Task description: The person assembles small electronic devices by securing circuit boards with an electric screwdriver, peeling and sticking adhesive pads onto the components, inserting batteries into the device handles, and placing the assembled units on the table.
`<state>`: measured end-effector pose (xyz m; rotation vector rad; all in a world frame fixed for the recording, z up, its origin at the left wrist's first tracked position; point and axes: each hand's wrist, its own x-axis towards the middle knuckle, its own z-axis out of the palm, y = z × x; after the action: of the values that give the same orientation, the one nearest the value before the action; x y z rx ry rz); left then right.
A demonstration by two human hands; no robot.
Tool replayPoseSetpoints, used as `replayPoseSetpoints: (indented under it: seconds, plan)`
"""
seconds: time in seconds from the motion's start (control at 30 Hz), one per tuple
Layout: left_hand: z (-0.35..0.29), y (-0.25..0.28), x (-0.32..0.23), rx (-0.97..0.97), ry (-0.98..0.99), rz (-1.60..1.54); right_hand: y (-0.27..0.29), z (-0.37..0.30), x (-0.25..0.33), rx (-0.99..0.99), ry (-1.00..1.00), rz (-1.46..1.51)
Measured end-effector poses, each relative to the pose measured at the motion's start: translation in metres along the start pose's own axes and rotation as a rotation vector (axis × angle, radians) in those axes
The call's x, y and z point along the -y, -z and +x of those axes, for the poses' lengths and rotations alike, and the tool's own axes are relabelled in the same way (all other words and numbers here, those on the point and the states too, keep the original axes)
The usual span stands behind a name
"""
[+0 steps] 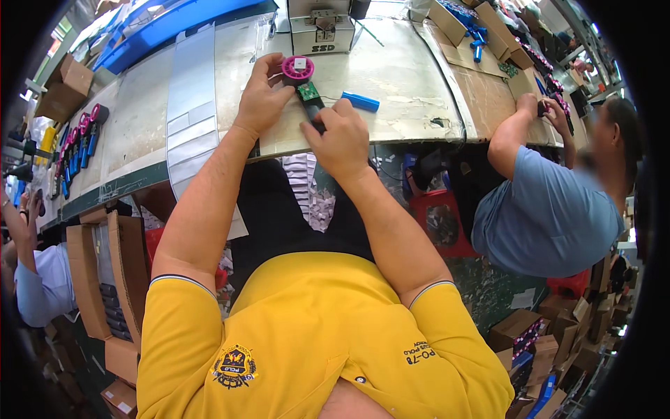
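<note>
- I log the tabletop (pixel 412 77) first: pale and scuffed, with a green front edge.
- Co-worker (pixel 544 209) in a blue shirt, at the right side, both hands around a small dark object I cannot make out.
- Blue tray (pixel 174 31): upper left, at the far side.
- Grey strip (pixel 190 91): runs down across the tabletop, left of the hands.
- Metal block (pixel 321 33): stands beyond the hands.
- Row of devices (pixel 76 160), pink and blue: far left of the tabletop.
- Left hand (pixel 266 101): narrow, thumb and fingers on the pink head (pixel 299 68).
- Right hand (pixel 342 133): narrow, thumb and fingertips on the dark handle below.
- Device (pixel 313 109): between both hands, over the tabletop's near part, tilted, pink end away from me.
- Blue shell (pixel 360 101): lies on the tabletop, just beside the right hand.
- Green circuit board (pixel 308 91): exposed on the device, just below the pink head.
</note>
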<state>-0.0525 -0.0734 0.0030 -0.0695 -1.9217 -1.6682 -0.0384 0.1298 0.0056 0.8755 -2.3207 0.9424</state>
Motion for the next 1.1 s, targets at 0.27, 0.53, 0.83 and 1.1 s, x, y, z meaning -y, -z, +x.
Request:
replayPoseSetpoints:
  seconds: [0.27,0.53,0.83,1.1]
  plan:
    - [0.009,0.011,-0.039,-0.188,0.200,0.133,0.036,0.004,-0.022,-0.066,-0.077,0.313]
    - [-0.012,-0.001,-0.100,-0.081,0.623,0.264,0.049,0.010,-0.051,-0.090,-0.068,0.238]
    - [-0.066,0.116,-0.116,-0.453,0.319,0.572,0.043,0.003,-0.023,-0.041,0.019,0.436]
    - [-0.140,0.162,-0.097,-0.534,0.313,1.123,0.022,-0.013,0.054,0.104,0.187,0.664]
